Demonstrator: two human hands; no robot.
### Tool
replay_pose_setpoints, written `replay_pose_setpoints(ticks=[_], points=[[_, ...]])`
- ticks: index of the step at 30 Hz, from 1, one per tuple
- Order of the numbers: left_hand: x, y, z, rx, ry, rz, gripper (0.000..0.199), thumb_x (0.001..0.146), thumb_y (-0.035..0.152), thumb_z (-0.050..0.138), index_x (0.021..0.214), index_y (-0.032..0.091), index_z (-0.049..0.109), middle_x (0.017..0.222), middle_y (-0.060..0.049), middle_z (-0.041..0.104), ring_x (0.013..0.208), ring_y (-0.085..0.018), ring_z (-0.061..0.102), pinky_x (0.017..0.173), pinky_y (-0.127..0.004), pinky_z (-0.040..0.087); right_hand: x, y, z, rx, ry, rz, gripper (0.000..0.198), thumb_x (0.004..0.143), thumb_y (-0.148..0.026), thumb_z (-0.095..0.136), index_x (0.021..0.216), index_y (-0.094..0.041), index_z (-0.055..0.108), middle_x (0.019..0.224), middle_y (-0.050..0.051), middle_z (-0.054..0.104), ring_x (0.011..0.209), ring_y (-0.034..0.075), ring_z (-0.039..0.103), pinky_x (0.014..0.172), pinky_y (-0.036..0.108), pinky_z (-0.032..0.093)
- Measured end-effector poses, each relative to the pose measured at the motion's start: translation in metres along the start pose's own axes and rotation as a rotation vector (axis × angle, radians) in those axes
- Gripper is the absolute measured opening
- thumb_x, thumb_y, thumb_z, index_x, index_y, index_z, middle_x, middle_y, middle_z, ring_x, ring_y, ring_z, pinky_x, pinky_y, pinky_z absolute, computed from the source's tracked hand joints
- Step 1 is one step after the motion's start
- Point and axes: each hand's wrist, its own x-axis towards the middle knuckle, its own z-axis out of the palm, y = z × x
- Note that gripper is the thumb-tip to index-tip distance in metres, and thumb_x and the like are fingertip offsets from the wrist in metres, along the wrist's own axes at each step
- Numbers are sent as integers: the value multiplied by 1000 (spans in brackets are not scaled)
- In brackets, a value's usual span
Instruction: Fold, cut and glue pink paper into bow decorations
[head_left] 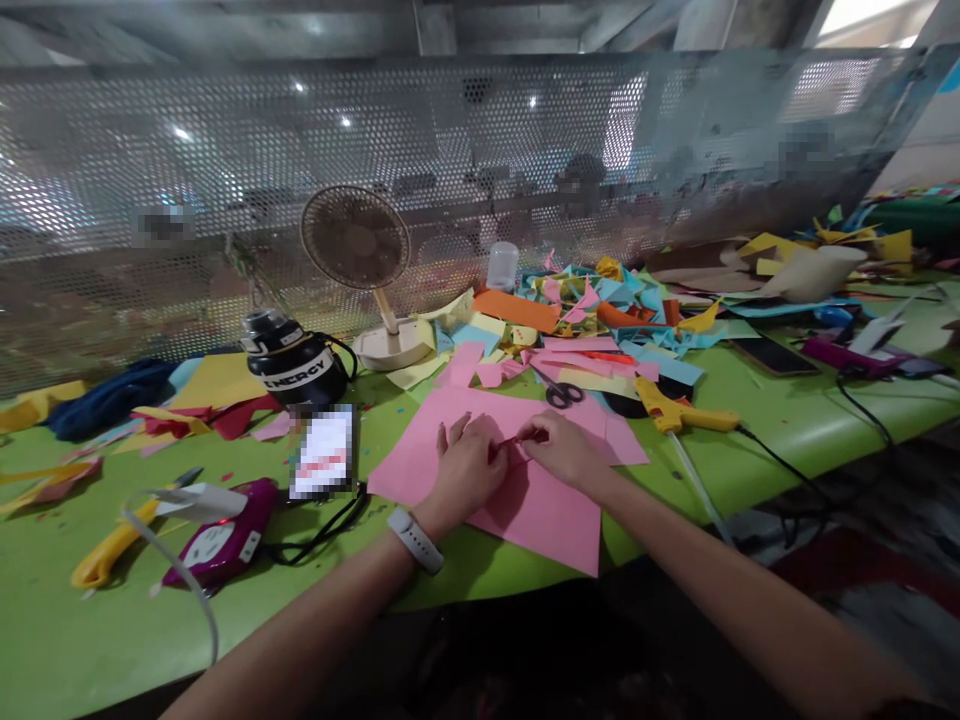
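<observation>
A large pink paper sheet (559, 525) lies on the green-covered table, with both my hands over its middle. My left hand (469, 462), with a pale watch band at the wrist, has its thumb and forefinger pinched while the other fingers arch up. My right hand (559, 450) is closed in a pinch just beside it. Between the fingertips is a small thin reddish piece (511, 441), mostly hidden, so its kind is unclear. Dark-handled scissors (562, 393) rest at the sheet's far edge, just beyond my right hand.
Yellow glue guns lie right (694, 415) and left (120, 545), beside a purple power strip (225, 540). Further back are a black bottle (304, 370), a fan (356, 240), a phone (772, 353) and heaped coloured paper scraps (600, 300). A perforated metal screen (465, 160) stands behind.
</observation>
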Motion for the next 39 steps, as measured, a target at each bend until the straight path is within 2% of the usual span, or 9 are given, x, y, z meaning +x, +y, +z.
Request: replay_pose_setpoints(ticks=[7,11,22,25,27,29,32,35,39], points=[[-2,0,3,91,94,90,25,90,28,44,97,20,67,137,-12,56,136,-31,37,116,-56,13,2,5,-1,21,-47,1,13,71,-9,65,79,-17,69,86,4,66,78,16,59,70,27,44],[-4,1,4,116,114,118,28,91,27,43,105,20,66,137,-12,55,136,-30,37,116,-55,14,3,7,-3,90,-89,7,11,71,-11,65,79,-18,69,86,3,65,77,15,60,71,27,45],[-5,-3,6,159,144,107,25,94,30,42,100,20,65,131,-11,60,133,-29,42,116,-54,16,1,8,-5,64,-124,-29,14,69,-13,66,81,-19,70,90,3,64,81,16,61,72,26,45],[-7,-6,-3,151,162,151,21,94,29,46,97,20,65,131,-11,60,128,-29,46,113,-52,25,2,11,-3,57,-127,-19,13,69,-13,66,80,-18,70,89,3,64,80,16,60,70,26,45],[-13,-7,-9,118,120,249,22,95,26,44,100,21,65,129,-10,61,121,-26,53,105,-46,39,2,12,-3,62,-127,-22,12,69,-12,66,80,-18,70,88,3,63,80,16,60,70,26,45],[-22,-6,-10,96,47,374,26,96,22,40,108,21,64,125,-9,64,114,-23,59,98,-41,46,1,11,-3,68,-127,-35,13,69,-11,66,79,-18,70,89,3,62,81,16,60,71,26,45],[-36,-4,-5,102,-10,447,33,97,25,39,122,15,59,129,-13,62,118,-25,59,100,-40,46,-1,6,-4,71,-124,-35,11,71,-12,66,79,-18,71,89,4,63,81,16,60,73,26,45],[-45,-1,-1,108,-25,437,42,96,33,41,128,9,54,131,-18,60,122,-27,57,101,-41,47,-2,1,-6,58,-107,-18,7,74,-14,65,77,-17,70,89,5,64,81,16,60,74,27,46],[-47,2,-1,96,-28,418,47,95,37,41,131,8,52,133,-18,58,123,-28,56,102,-41,46,0,-3,-11,17,-132,-7,12,77,-10,60,79,-17,69,89,4,66,81,15,62,73,26,46]])
